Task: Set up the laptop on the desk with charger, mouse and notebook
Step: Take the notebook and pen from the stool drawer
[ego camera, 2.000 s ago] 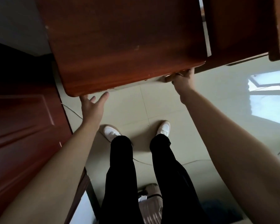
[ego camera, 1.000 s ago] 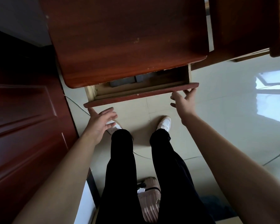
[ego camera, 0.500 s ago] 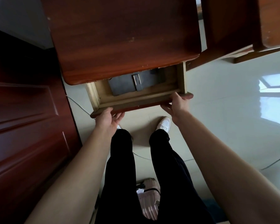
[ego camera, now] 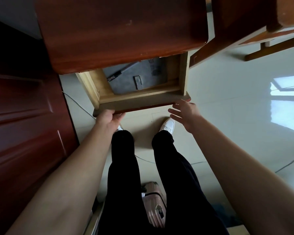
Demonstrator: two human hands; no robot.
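- Drawer [ego camera: 183, 73]: pale wood inside, with a red-brown front panel [ego camera: 143, 103]. It stands pulled out from under the red-brown desk top [ego camera: 117, 31].
- Grey flat item [ego camera: 153, 73]: lies on the drawer floor towards the back and right. It has a matte, felt-like surface, with a small grey rectangular clasp [ego camera: 138, 82] near its front edge. Whether it is the laptop or a sleeve cannot be told.
- Thin dark object [ego camera: 119, 72]: lies diagonally across the item's left part.
- Orientation: the item sits flat, its near edge roughly parallel to the front panel. The clasp runs front to back. The far part is hidden under the desk top, so the long axis cannot be told.
- Left hand [ego camera: 109, 120]: grips the left end of the front panel, with the fingers together and curled under its lower edge.
- Right hand [ego camera: 185, 112]: holds nothing, its fingers straight and spread. The fingertips are just beside the right end of the panel, and contact cannot be told.
- Surroundings: dark red door [ego camera: 24, 116] at left, pink suitcase [ego camera: 154, 207] on the floor by the legs.
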